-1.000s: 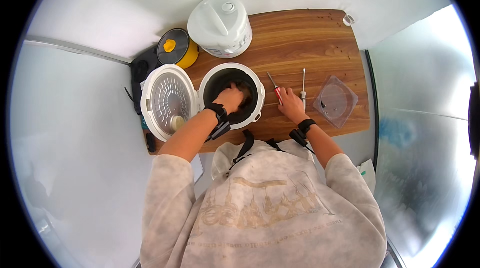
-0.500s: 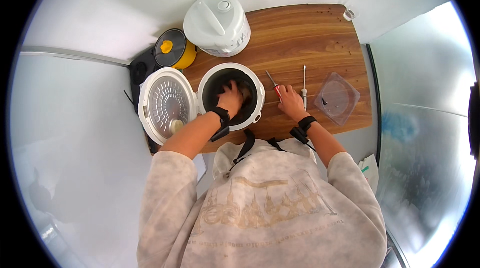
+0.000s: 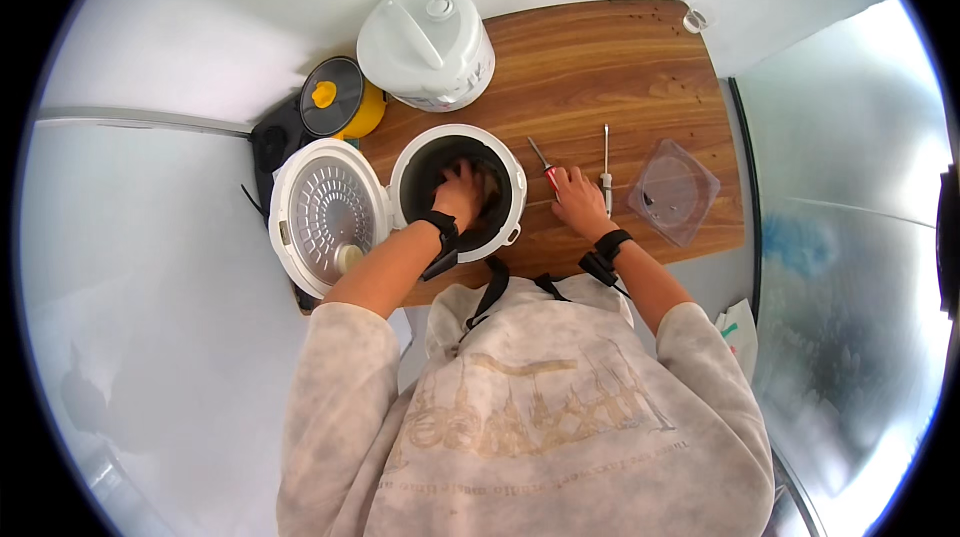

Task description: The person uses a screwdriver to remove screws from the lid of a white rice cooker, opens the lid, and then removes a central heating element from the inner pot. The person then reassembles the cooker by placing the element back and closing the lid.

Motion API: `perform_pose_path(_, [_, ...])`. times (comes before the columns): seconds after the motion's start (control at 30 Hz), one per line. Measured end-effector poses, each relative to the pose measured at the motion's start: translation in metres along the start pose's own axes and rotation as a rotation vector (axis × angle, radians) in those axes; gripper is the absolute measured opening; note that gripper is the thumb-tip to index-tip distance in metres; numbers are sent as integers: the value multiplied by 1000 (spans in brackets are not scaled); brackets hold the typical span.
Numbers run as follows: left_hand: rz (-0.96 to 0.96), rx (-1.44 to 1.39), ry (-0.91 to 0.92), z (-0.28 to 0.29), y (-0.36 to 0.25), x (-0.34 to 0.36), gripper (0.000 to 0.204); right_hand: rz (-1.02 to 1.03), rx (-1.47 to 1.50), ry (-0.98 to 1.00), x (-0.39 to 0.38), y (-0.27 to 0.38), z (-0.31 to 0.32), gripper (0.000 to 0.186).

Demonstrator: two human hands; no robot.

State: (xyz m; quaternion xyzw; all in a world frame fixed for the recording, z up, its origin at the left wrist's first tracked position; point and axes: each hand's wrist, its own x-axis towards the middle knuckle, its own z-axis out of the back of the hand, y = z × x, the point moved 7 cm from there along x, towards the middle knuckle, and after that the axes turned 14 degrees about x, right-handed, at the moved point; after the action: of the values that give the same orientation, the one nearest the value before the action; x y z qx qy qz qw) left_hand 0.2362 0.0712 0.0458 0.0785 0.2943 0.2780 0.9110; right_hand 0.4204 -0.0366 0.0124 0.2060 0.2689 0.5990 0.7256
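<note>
A white rice cooker (image 3: 520, 192) stands at the table's near left, its lid (image 3: 335, 212) swung out to the left. My left hand (image 3: 458, 193) reaches down into the dark inside with its fingers apart. Something brownish shows beside it in there, but I cannot make out what. To the right of the cooker, my right hand (image 3: 580, 203) rests low on the table. Its fingers are closed around the handle of a red screwdriver (image 3: 550, 177), whose shaft points away from me. Just right of that hand lies another screwdriver (image 3: 606, 165) with a pale handle.
A clear plastic tray (image 3: 690, 199) with small dark bits lies at the right of the wooden table (image 3: 590, 57). Behind the cooker stand a white jug (image 3: 425, 57) and a yellow pot (image 3: 370, 115). A small clear cup (image 3: 695, 22) is at the far right corner.
The view has shifted slightly, moving the table things a little left and up. My left hand stays inside the cooker and my right hand stays on the red screwdriver.
</note>
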Motion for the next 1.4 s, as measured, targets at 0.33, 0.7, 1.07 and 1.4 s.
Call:
perform_pose_path(0.33, [5,34,-2,-13,-1,6,93,134,629,-73,28,112,57,60])
perform_pose_path(0.7, [1,51,20,-14,2,7,101,149,453,-286,11,135,52,54])
perform_pose_path(1.07, [-15,-12,19,-1,5,1,84,148,431,-293,11,132,50,52])
perform_pose_path(1.4, [50,-374,58,35,36,-8,47,187,459,-271,14,129,47,54])
